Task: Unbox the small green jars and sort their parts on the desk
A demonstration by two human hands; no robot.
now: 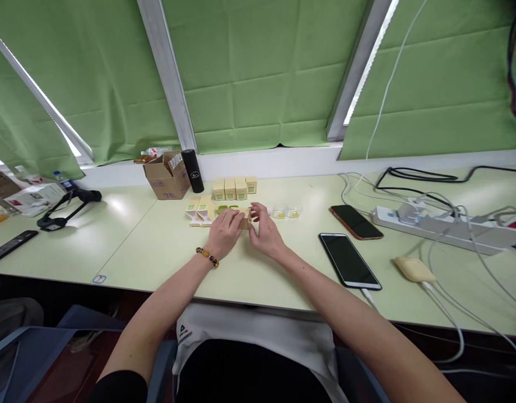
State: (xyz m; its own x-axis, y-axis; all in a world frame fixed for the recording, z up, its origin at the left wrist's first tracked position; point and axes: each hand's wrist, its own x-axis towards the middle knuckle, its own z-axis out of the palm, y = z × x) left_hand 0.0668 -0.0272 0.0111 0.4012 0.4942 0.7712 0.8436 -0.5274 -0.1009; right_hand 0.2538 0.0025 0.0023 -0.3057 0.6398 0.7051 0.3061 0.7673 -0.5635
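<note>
Over the middle of the table, a small tan cardboard box (244,221) is held between my two hands. My left hand (224,229), with a beaded bracelet at its wrist, closes on the box's left side. The fingers of my right hand (264,230) pinch its right end. Just beyond my left hand lie green pieces (227,208), partly hidden. To the left stand open small boxes (199,212) with flaps up. Several closed small boxes (230,189) are grouped behind. Right of my hands sit clear plastic cups (287,211) with something yellow inside.
A brown carton (167,176) and black bottle (193,170) stand at the back. Two phones (350,260), a power strip (434,229), a cream case (414,270) and loose cables occupy the right. On the left lie a black headset-like frame (68,210) and a remote (12,246).
</note>
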